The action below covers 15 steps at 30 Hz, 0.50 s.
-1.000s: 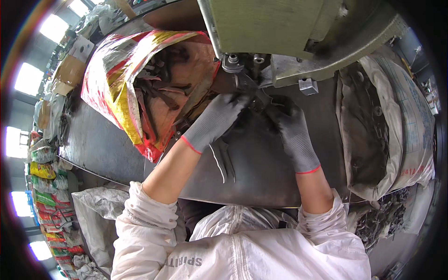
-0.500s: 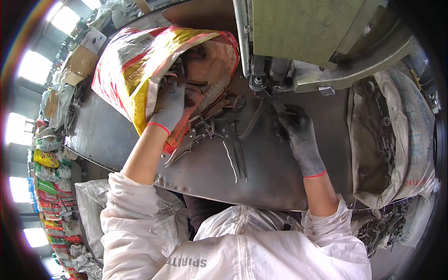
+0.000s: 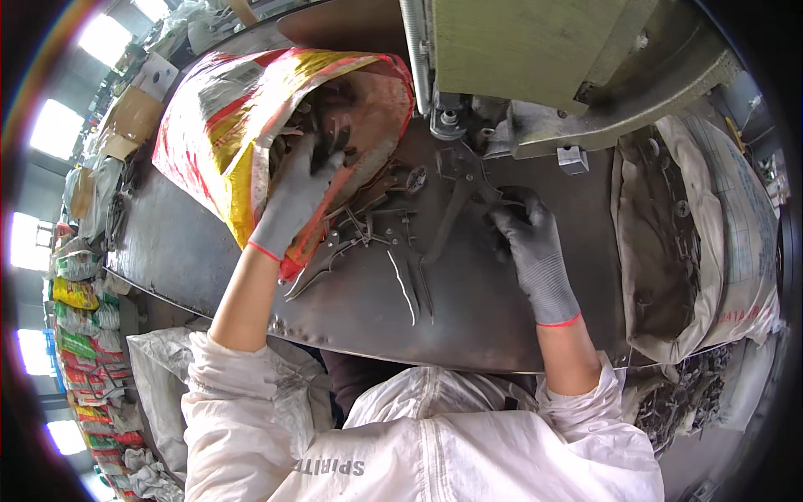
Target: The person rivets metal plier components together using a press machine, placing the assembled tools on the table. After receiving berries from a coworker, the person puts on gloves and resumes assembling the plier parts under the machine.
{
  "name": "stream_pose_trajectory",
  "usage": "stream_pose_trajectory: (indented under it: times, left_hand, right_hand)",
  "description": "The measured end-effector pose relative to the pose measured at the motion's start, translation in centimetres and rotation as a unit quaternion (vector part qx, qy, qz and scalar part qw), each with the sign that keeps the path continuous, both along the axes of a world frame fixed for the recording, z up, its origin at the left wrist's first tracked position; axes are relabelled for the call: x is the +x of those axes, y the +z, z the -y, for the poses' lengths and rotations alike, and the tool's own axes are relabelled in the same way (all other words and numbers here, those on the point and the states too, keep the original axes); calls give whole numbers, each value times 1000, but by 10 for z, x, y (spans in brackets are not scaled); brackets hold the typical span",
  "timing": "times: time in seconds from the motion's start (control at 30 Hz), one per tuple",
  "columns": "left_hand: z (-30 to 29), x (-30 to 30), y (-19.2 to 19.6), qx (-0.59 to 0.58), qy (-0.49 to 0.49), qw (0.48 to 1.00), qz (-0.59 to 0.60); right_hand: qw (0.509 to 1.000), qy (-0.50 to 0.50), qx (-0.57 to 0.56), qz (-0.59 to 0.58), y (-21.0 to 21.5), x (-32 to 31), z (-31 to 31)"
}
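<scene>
My left hand (image 3: 299, 180), in a grey glove with dark fingers, is inside the mouth of a red, yellow and white woven sack (image 3: 230, 125). Its fingers look apart, beside dark metal pieces in the sack, and are partly in shadow. My right hand (image 3: 531, 238), gloved alike, pinches one arm of a dark pliers-like tool (image 3: 458, 188) below the machine's metal fitting (image 3: 447, 124). Between my hands, more pliers-like tools (image 3: 401, 247) with curved handles lie on the metal table, partly overlapping at the sack's lower edge.
A green machine body (image 3: 519, 50) with a curved frame overhangs the table's far side. At right stands an open, pale sack (image 3: 719, 234) of dark metal parts. The table's near edge (image 3: 401, 358) runs before me. Stacked colourful bags (image 3: 79, 322) line the far left.
My left hand has drawn back slightly toward me in the sack mouth. The tool at my right hand has come away from the machine fitting, toward me. The whole view has shifted slightly.
</scene>
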<state>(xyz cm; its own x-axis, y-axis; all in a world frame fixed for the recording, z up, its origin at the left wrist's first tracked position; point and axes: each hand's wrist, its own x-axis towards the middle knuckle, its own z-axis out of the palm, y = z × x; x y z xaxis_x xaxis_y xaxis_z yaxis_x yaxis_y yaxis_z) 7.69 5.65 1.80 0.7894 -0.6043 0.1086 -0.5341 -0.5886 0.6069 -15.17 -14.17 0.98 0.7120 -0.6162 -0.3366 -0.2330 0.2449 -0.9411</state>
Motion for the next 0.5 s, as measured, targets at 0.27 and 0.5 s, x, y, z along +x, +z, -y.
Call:
stream_pose_trajectory:
  times: [0.27, 0.5]
  left_hand:
    - [13, -63, 23, -12, -81, 994, -74]
    - [22, -92, 29, -60, -142, 972, -176]
  right_hand:
    - [999, 15, 30, -19, -13, 0, 7]
    - [999, 1, 19, 35, -28, -7, 8]
